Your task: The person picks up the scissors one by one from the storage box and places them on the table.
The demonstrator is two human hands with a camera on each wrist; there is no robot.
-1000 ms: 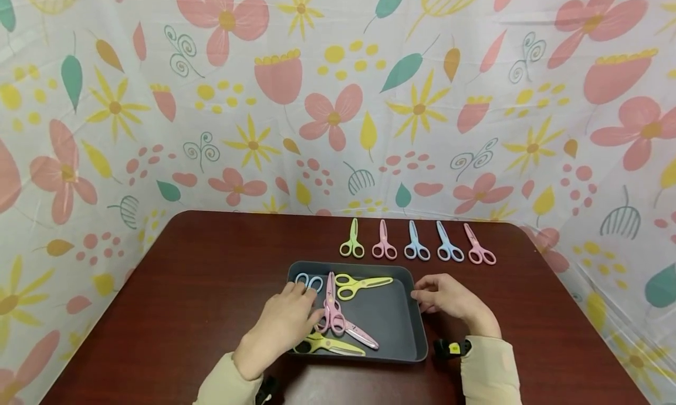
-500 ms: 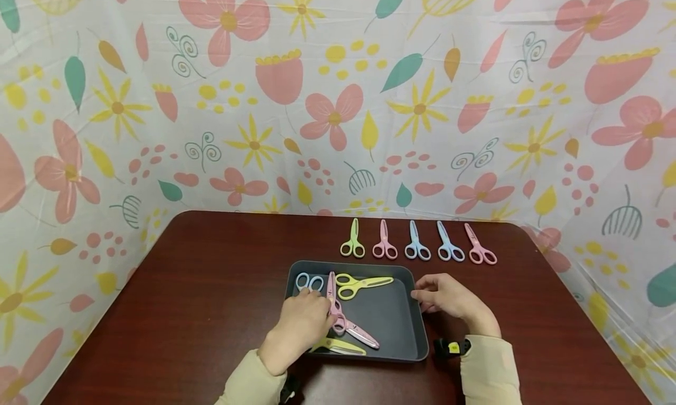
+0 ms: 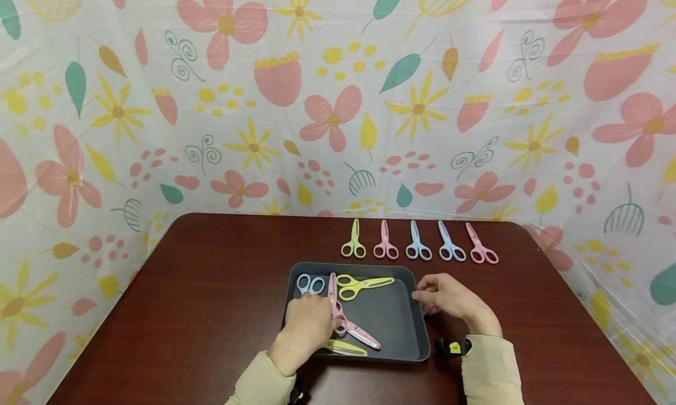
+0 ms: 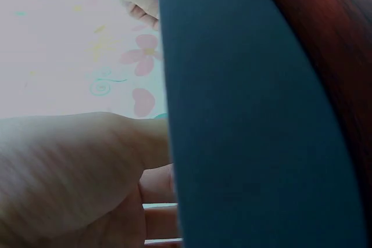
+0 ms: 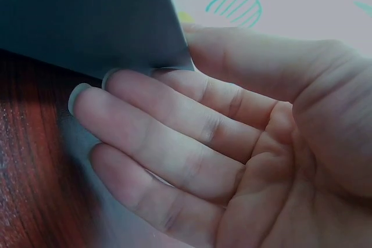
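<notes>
Five scissors (image 3: 377, 283) show in the tray (image 3: 393, 320), one pink pair (image 3: 364, 337) pointing to four o'clock. Right hand (image 3: 449, 294) pinches the tray; left hand (image 3: 308, 321) hides its grip.

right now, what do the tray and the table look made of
Tray: matte, evenly dark grey with no visible grain; likely plastic, though coated metal is possible. Table: faintly glossy, reddish-brown, streaked in the right wrist view; wood or wood-look laminate.

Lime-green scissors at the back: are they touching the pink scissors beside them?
Apart: the head view shows bare tabletop between lime-green scissors and pink scissors.
</notes>
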